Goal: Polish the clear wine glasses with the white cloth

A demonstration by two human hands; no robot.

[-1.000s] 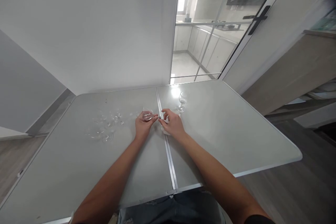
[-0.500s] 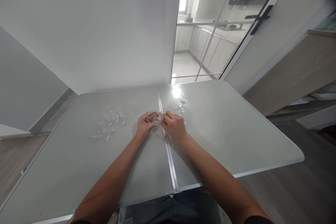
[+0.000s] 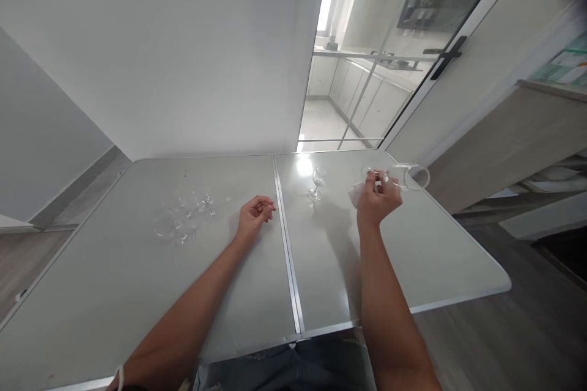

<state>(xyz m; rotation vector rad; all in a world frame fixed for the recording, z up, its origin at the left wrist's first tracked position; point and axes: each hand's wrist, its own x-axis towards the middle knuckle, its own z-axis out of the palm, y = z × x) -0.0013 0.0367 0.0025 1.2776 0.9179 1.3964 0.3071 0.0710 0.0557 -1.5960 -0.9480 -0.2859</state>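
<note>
My right hand (image 3: 380,198) is closed around the stem of a clear wine glass (image 3: 415,176), raised above the right half of the table. The glass lies sideways, bowl to the right and foot to the left. Something pale and thin, perhaps a tissue (image 3: 354,194), shows beside that hand. My left hand (image 3: 257,212) rests over the table left of the seam, fingers loosely curled and apart, with nothing in it. Another small wine glass (image 3: 316,184) stands upright between my hands, farther back. Several clear glasses (image 3: 183,220) are grouped on the left; their outlines blur together.
The pale table (image 3: 257,311) has a metal seam (image 3: 287,250) down its middle. A white wall (image 3: 206,73) borders its far side. Beyond the back right is a glazed door with a black handle (image 3: 448,58). A shelf unit (image 3: 518,140) stands at right.
My right hand has carried the wine glass away from my left hand to the right, raising it and turning it sideways. My left hand has let go of it. The view has shifted slightly.
</note>
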